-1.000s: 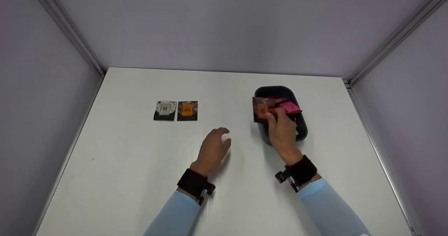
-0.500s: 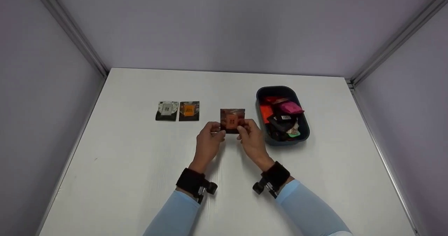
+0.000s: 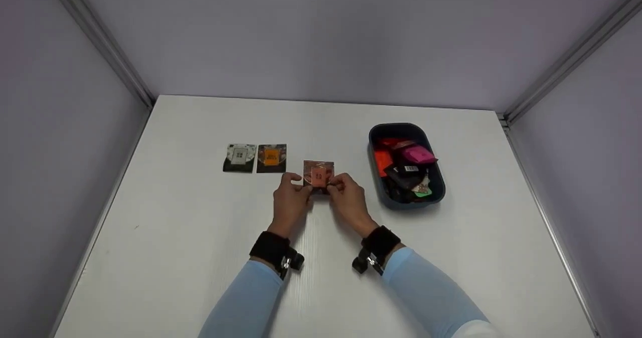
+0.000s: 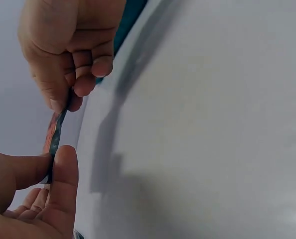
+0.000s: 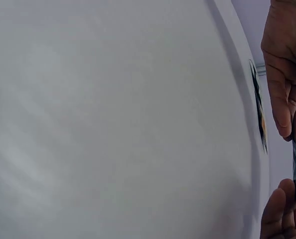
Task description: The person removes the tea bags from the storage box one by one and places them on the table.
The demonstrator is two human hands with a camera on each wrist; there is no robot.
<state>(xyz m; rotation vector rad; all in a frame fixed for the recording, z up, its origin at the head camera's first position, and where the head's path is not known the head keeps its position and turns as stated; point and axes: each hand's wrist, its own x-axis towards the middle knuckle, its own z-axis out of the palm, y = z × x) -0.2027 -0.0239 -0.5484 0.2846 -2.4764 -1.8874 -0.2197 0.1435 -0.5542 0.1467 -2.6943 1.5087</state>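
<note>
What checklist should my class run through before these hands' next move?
1. Left hand pinching the reddish packet: ok.
2. Right hand pinching its other side: ok.
3. Reddish packet held above the table: ok.
4. Pale packet and orange-panelled packet lying side by side: ok.
5. Pink packet wholly within the dark bin: not ok, a corner overlaps the rim.
6. Reddish packet's back undamaged: cannot tell, not shown face-on.

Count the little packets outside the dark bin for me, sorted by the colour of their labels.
White-labelled packet: 1
Orange-labelled packet: 1
Salmon-labelled packet, held up in the fingers: 1
Total: 3
</note>
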